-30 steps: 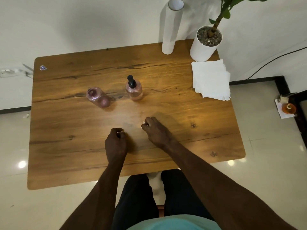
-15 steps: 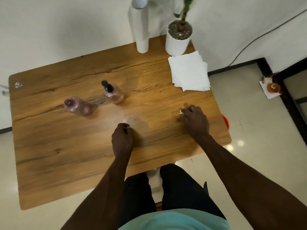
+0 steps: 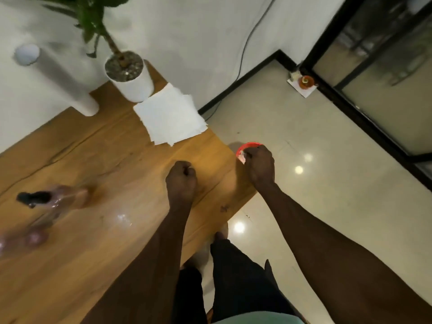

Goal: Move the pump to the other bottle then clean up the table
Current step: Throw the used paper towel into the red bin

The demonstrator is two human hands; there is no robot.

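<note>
A pink bottle with the black pump on it stands, blurred, at the left of the wooden table. The second pink bottle, with no pump, lies at the far left edge. My left hand rests on the table as a closed fist. My right hand is past the table's right edge, over a red bin on the floor, pinching a small crumpled white paper.
A stack of white paper napkins lies at the table's back right. Behind it stand a white plant pot and a white paper roll. A small orange item sits on the tiled floor by the dark door frame.
The view has swung right. My right hand has carried the white scrap from the table's middle, past its right edge, to above the red bin. My left fist has stayed on the table.
</note>
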